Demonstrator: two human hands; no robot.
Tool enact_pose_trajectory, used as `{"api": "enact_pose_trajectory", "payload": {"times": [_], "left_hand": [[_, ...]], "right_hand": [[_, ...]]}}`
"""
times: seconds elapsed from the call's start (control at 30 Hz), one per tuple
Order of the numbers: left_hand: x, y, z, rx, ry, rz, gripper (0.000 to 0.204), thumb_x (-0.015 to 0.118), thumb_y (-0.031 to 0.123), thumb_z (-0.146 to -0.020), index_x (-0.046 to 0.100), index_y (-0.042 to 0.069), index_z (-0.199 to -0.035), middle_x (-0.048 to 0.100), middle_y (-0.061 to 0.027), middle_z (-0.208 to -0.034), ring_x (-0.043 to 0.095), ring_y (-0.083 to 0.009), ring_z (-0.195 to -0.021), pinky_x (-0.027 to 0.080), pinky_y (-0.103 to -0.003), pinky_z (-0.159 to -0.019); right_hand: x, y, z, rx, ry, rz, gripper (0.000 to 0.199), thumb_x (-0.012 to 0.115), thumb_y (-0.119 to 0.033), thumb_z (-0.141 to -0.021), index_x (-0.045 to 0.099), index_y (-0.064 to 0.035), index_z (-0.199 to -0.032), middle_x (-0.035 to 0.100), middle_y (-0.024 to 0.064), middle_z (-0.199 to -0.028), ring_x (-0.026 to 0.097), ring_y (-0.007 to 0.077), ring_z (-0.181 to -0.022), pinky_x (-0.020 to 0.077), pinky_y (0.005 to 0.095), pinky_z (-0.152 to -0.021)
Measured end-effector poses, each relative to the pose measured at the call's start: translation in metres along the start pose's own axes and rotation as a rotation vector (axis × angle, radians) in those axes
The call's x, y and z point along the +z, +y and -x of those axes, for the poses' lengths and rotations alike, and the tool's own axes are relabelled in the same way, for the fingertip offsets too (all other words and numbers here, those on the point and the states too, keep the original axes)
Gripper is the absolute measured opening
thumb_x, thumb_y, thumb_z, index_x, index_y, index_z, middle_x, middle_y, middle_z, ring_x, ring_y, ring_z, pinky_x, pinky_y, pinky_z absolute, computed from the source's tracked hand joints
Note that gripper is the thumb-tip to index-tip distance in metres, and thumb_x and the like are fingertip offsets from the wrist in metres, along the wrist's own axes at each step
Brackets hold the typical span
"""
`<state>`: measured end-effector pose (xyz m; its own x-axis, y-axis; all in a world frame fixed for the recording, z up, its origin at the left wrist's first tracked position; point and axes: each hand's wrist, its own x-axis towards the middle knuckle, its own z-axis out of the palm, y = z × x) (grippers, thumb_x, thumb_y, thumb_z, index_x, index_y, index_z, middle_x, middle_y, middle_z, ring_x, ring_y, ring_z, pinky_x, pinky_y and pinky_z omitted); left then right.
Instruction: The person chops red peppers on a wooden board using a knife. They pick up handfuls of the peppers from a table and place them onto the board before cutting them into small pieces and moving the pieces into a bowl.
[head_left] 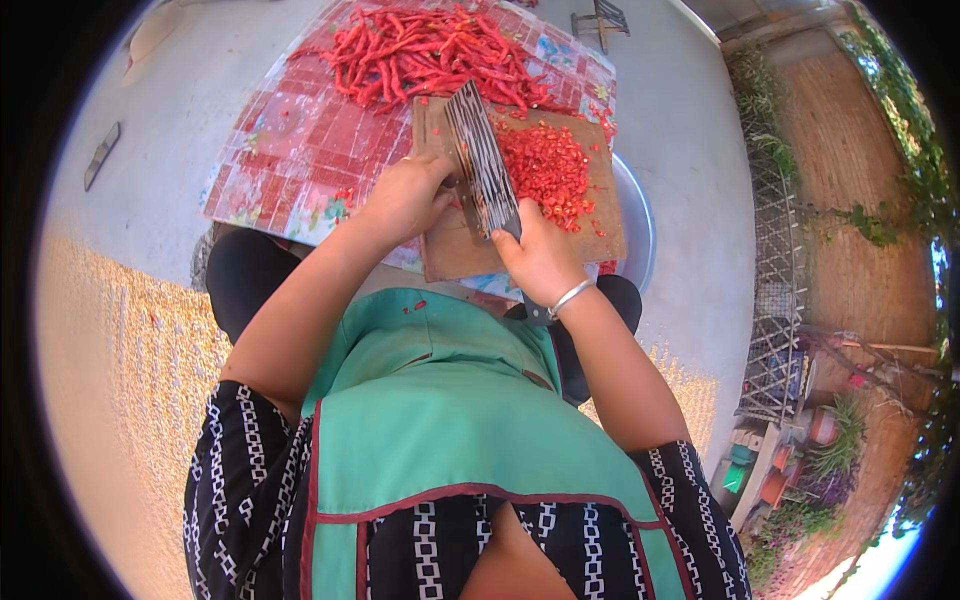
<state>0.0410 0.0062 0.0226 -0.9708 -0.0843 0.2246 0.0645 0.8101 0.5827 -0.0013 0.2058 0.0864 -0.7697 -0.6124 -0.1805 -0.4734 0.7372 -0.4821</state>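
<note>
In my right hand (541, 258) is the handle of a wide cleaver (484, 160), its patterned blade standing over a wooden cutting board (455, 250). My left hand (412, 195) rests at the board's left side with curled fingers close against the blade. Whatever those fingers hold is hidden by the hand and the blade. A heap of chopped red chili (550, 170) lies on the board to the right of the cleaver. Beyond the board, whole red chilies (430, 55) are piled on the table.
The low table has a red patterned cloth (285, 130), with a few chili bits on it. A metal basin (640, 215) sits partly beneath the board's right edge. Yellow grains (165, 345) are spread over the ground at left. A lattice fence (775, 300) and plants run along the right.
</note>
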Motion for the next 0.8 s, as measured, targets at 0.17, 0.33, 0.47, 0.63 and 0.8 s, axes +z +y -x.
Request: {"api": "enact_pose_trajectory", "payload": {"times": [0.17, 0.33, 0.47, 0.63, 0.8], "left_hand": [[0.024, 0.020, -0.008, -0.054, 0.285, -0.165, 0.046, 0.061, 0.016, -0.080, 0.049, -0.002, -0.121, 0.055, -0.0248, -0.115, 0.057, -0.0396, -0.100, 0.047, -0.043, -0.087], [0.055, 0.030, -0.064, -0.073, 0.165, -0.167, 0.055, 0.057, 0.027, -0.086, 0.043, -0.003, -0.131, 0.051, -0.0251, -0.126, 0.049, -0.0388, -0.116, 0.039, -0.044, -0.098], [0.090, 0.055, -0.117, -0.116, 0.115, 0.013, 0.061, 0.053, 0.036, -0.091, 0.038, -0.003, -0.135, 0.048, -0.0270, -0.129, 0.047, -0.0403, -0.120, 0.037, -0.044, -0.101], [0.153, 0.099, -0.184, 0.039, 0.102, 0.041, 0.065, 0.048, 0.046, -0.092, 0.039, -0.002, -0.135, 0.051, -0.0280, -0.124, 0.048, -0.0410, -0.117, 0.037, -0.045, -0.101], [0.217, 0.165, -0.237, 0.166, -0.005, 0.187, 0.064, 0.048, 0.047, -0.092, 0.042, -0.003, -0.132, 0.051, -0.0256, -0.127, 0.048, -0.0391, -0.119, 0.039, -0.044, -0.100]], "right_hand": [[0.001, 0.048, 0.024, 0.047, 0.004, -0.378, 0.029, 0.058, -0.019, -0.085, 0.044, 0.0036, -0.096, 0.059, 0.0296, -0.086, 0.058, 0.0462, -0.083, 0.0440, 0.0506, -0.072], [-0.015, 0.080, 0.022, 0.107, 0.090, -0.367, 0.030, 0.058, -0.020, -0.085, 0.044, 0.0032, -0.098, 0.060, 0.0292, -0.085, 0.058, 0.0463, -0.083, 0.0444, 0.0509, -0.073], [-0.028, 0.112, 0.021, 0.099, 0.107, -0.428, 0.032, 0.058, -0.020, -0.085, 0.044, 0.0017, -0.104, 0.061, 0.0287, -0.088, 0.058, 0.0462, -0.084, 0.0448, 0.0515, -0.075], [-0.057, 0.170, 0.032, 0.241, 0.131, -0.536, 0.035, 0.057, -0.022, -0.086, 0.043, 0.0011, -0.108, 0.061, 0.0292, -0.091, 0.059, 0.0461, -0.087, 0.0446, 0.0518, -0.077], [-0.099, 0.223, 0.055, 0.489, 0.176, -0.691, 0.028, 0.059, -0.021, -0.088, 0.043, -0.0001, -0.097, 0.061, 0.0193, -0.070, 0.063, 0.0328, -0.058, 0.0483, 0.0423, -0.056]]}}
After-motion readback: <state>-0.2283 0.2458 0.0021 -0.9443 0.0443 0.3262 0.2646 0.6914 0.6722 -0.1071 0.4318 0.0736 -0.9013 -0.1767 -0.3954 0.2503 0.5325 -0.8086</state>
